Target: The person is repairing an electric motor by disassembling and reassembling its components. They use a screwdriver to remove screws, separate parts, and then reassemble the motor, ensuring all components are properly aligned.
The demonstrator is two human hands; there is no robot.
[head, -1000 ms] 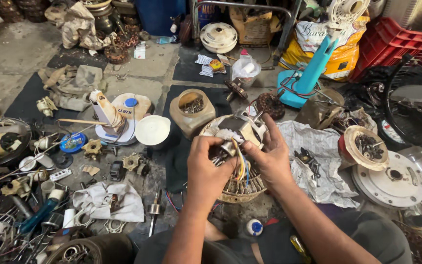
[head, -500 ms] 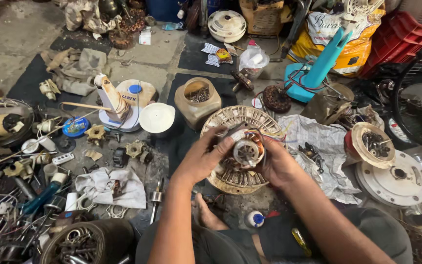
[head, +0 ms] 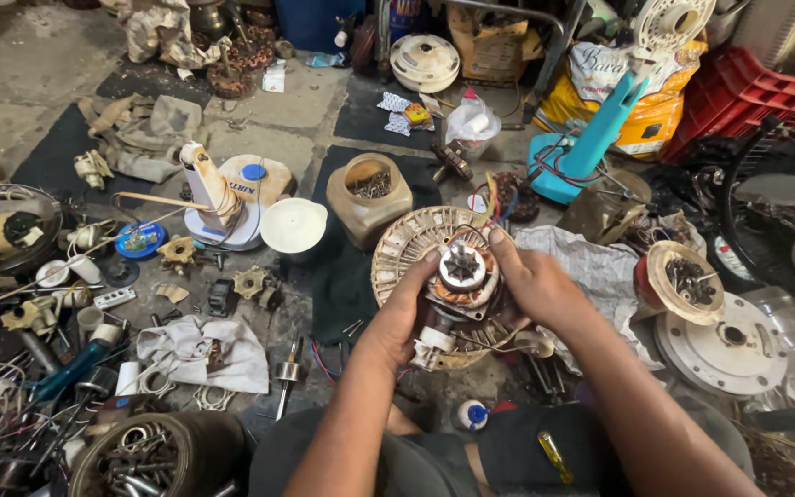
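A: What have the hands got?

B: Both are wrapped around a small electric motor [head: 457, 290]. The left hand [head: 404, 313] cups its lower left side with the fingers curled underneath; the right hand [head: 531, 281] clasps the right side, fingertips on the upper edge. It is a close, full hold from both sides, with no slack.

A: Where is the motor?

B: Held just above a round cream fan grille [head: 397, 248] on the dark mat [head: 342, 267], between a jar of screws [head: 368, 198] and crumpled white cloth [head: 591, 267].

A: Which way does it point?

B: Its round face with the star-shaped hub tips up toward the camera. I judge the shaft axis runs from that face down toward the person's lap, ending at a white fitting.

A: How to handle it well?

B: Probably support the body, not the loose wires [head: 494, 198], and keep the copper winding clear of fingertips.
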